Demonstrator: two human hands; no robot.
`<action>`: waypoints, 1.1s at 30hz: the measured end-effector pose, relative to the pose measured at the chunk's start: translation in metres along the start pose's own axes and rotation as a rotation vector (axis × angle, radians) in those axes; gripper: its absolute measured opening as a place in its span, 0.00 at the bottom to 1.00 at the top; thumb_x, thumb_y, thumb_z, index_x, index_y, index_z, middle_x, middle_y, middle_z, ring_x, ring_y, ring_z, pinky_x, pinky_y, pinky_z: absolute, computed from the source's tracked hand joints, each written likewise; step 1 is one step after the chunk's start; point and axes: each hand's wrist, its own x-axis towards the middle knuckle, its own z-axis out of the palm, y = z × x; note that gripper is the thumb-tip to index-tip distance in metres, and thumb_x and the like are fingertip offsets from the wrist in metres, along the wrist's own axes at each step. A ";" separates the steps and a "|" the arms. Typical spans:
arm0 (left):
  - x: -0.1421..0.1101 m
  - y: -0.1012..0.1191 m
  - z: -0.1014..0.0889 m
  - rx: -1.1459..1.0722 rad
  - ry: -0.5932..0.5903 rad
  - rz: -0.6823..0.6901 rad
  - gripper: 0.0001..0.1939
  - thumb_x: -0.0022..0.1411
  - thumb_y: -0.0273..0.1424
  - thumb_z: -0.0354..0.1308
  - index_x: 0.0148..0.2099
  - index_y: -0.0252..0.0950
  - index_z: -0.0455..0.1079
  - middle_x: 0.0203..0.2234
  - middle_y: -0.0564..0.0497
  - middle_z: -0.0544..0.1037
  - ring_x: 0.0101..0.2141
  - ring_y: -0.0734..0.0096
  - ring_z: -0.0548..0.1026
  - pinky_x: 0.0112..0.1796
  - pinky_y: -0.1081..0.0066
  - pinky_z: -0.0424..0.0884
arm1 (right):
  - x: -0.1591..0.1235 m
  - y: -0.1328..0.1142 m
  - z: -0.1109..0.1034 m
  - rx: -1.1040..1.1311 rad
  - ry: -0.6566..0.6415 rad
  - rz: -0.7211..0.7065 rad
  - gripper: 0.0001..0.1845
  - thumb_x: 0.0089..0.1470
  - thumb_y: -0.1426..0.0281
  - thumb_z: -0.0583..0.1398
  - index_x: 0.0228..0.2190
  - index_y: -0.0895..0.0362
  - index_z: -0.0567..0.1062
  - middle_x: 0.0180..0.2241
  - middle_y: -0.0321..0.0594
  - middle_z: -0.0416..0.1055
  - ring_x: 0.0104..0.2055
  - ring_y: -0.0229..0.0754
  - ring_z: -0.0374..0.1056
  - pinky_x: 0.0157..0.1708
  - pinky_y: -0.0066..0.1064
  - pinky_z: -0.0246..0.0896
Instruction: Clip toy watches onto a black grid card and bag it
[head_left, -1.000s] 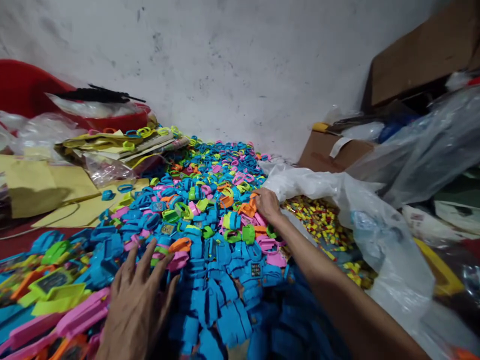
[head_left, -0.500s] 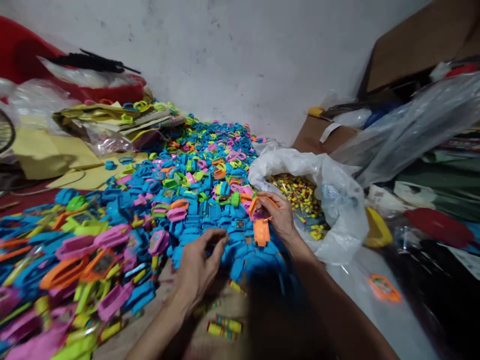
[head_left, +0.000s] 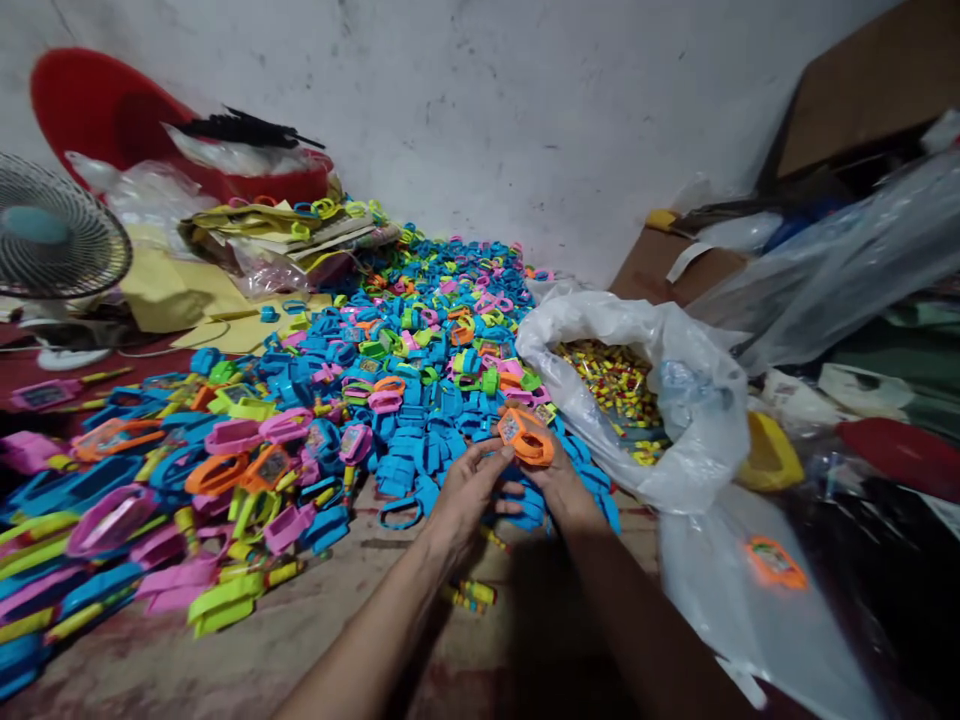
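Note:
My right hand (head_left: 564,482) grips an orange toy watch (head_left: 531,441) with a printed face, its strap bent into a loop. At the watch's left edge, my left hand (head_left: 474,482) has its thumb and forefinger closed against it, while the lower fingers reach out beneath. Below and around both hands lie blue toy watches (head_left: 409,450), a dense heap that runs back to the wall. Several small yellow-and-red tubes (head_left: 478,592) rest on the floor under my left wrist.
A white plastic sack (head_left: 694,400) on the right holds many small tubes (head_left: 611,385). Mixed pink, orange, green and blue watches (head_left: 277,430) spread leftward. A fan (head_left: 64,230) stands far left, near yellow card sheets (head_left: 161,290). Another orange watch (head_left: 776,563) lies on clear plastic at right.
My hands have come together; the left has moved right to the orange watch. Its strap, earlier hanging apart from the face, now forms a loop. The view has swung left, bringing in the fan.

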 end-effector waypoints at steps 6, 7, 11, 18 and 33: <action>0.010 0.004 -0.009 -0.025 0.063 -0.058 0.18 0.52 0.41 0.70 0.36 0.31 0.73 0.23 0.54 0.74 0.13 0.85 0.65 0.11 0.84 0.58 | 0.000 -0.010 0.006 0.200 -0.131 0.094 0.15 0.47 0.61 0.67 0.37 0.55 0.79 0.30 0.39 0.76 0.27 0.40 0.69 0.25 0.28 0.63; 0.011 0.005 -0.011 -0.035 0.055 -0.078 0.16 0.53 0.38 0.70 0.35 0.30 0.73 0.22 0.53 0.75 0.13 0.83 0.66 0.12 0.83 0.62 | -0.001 -0.012 0.006 0.208 -0.155 0.110 0.15 0.47 0.63 0.67 0.38 0.56 0.80 0.32 0.39 0.76 0.27 0.39 0.69 0.26 0.28 0.64; 0.012 0.012 -0.019 -0.098 0.023 -0.130 0.07 0.62 0.29 0.63 0.39 0.28 0.75 0.27 0.49 0.78 0.18 0.76 0.75 0.22 0.75 0.77 | -0.010 -0.011 -0.002 0.373 -0.232 0.204 0.18 0.51 0.66 0.68 0.45 0.54 0.77 0.43 0.41 0.76 0.38 0.41 0.73 0.36 0.29 0.69; 0.020 0.006 -0.019 -0.223 0.114 -0.155 0.09 0.68 0.26 0.54 0.35 0.29 0.72 0.28 0.46 0.80 0.28 0.70 0.81 0.33 0.72 0.81 | -0.043 -0.011 -0.027 0.565 -0.303 0.442 0.22 0.59 0.56 0.62 0.49 0.57 0.72 0.45 0.46 0.74 0.43 0.45 0.74 0.46 0.47 0.72; 0.015 0.002 -0.011 0.067 0.186 -0.059 0.15 0.56 0.36 0.69 0.39 0.29 0.73 0.25 0.47 0.79 0.26 0.65 0.82 0.26 0.74 0.79 | -0.054 -0.021 -0.018 0.347 0.060 0.178 0.23 0.43 0.58 0.72 0.37 0.58 0.77 0.30 0.37 0.75 0.25 0.33 0.70 0.25 0.24 0.69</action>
